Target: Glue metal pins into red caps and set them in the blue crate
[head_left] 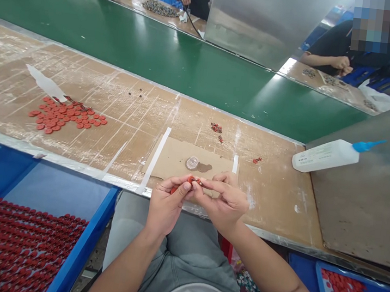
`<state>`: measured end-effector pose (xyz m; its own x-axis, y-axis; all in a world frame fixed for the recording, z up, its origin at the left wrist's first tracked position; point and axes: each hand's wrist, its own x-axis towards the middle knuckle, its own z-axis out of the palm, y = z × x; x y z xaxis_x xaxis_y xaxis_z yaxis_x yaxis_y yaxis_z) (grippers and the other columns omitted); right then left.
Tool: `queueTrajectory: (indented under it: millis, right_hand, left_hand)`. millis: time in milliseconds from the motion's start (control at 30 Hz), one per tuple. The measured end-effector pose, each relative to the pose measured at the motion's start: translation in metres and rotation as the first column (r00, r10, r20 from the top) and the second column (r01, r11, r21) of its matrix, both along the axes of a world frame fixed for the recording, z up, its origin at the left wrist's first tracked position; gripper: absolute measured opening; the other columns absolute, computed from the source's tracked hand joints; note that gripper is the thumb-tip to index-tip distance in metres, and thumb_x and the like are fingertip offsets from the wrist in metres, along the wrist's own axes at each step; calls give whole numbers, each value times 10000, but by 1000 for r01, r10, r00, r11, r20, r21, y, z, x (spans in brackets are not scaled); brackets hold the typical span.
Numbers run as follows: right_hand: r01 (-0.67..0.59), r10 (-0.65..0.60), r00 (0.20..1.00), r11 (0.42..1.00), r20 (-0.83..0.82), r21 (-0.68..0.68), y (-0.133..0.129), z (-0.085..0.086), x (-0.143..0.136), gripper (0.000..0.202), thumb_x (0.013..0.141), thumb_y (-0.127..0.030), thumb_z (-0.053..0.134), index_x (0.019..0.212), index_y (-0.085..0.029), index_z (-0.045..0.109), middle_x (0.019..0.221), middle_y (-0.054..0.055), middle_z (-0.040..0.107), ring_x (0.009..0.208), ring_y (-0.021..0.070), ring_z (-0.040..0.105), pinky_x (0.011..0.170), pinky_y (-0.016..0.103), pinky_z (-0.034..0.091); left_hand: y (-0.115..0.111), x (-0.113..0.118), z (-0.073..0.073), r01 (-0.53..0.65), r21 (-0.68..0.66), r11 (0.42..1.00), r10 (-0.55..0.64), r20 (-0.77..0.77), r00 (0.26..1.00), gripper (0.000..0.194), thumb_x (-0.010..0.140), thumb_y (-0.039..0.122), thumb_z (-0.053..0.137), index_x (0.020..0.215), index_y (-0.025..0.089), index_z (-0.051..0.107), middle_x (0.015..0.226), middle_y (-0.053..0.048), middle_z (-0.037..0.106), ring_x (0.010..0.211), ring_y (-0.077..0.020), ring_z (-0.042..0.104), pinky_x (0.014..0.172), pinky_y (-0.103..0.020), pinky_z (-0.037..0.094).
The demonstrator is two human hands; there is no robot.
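Observation:
My left hand (167,204) is closed around a small red round part (190,179), with more red showing below its fingers. From the other side, my right hand (226,201) pinches a small dark and red piece (198,181) against that part; the fingertips partly hide where the two meet. Both hands are held over the front edge of a cardboard sheet (177,151). Just beyond them on the sheet sit a small clear round cup (192,163) and a dark wet stain (204,167).
Red discs (59,115) lie in a pile at left, small red-and-dark pieces (217,128) ahead. A white bottle with blue nozzle (326,156) leans by a metal panel at right. Blue trays (107,211) hold red parts. Across a green belt (177,49), other people's hands (341,64) work.

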<state>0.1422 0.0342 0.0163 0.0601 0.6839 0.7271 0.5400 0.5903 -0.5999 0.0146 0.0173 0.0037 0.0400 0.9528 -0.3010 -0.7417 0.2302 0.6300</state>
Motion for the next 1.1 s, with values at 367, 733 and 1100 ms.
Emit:
queueTrajectory:
  millis: [367, 733, 1100]
  right_hand:
    - [-113, 81, 970, 985, -229, -129, 0, -9, -1, 259, 643, -106, 778, 849, -250, 715, 723, -7, 731, 564, 133, 650, 536, 274, 545]
    - [-116, 84, 969, 985, -232, -131, -2, -16, 7, 261, 636, -106, 776, 841, -253, 709, 719, -6, 732, 576, 143, 661, 517, 270, 555]
    - [-127, -3, 901, 954, -434, -271, -11, -16, 3, 212, 662, -171, 790, 854, -227, 721, 784, 23, 751, 637, 165, 708, 581, 277, 615]
  left_hand:
    - [-1, 5, -1, -33, 47, 998, 37, -87, 996, 133, 683, 153, 759, 812, 175, 734, 875, -38, 775, 844, -129, 718, 805, -241, 587]
    - [-5, 10, -2, -51, 57, 997, 58, -139, 989, 124, 668, 155, 767, 786, 189, 746, 847, -22, 775, 823, -134, 716, 776, -245, 592]
    - [-6, 13, 0, -72, 115, 991, 89, -144, 986, 140, 638, 129, 780, 755, 201, 752, 879, -20, 773, 881, -157, 712, 832, -279, 579]
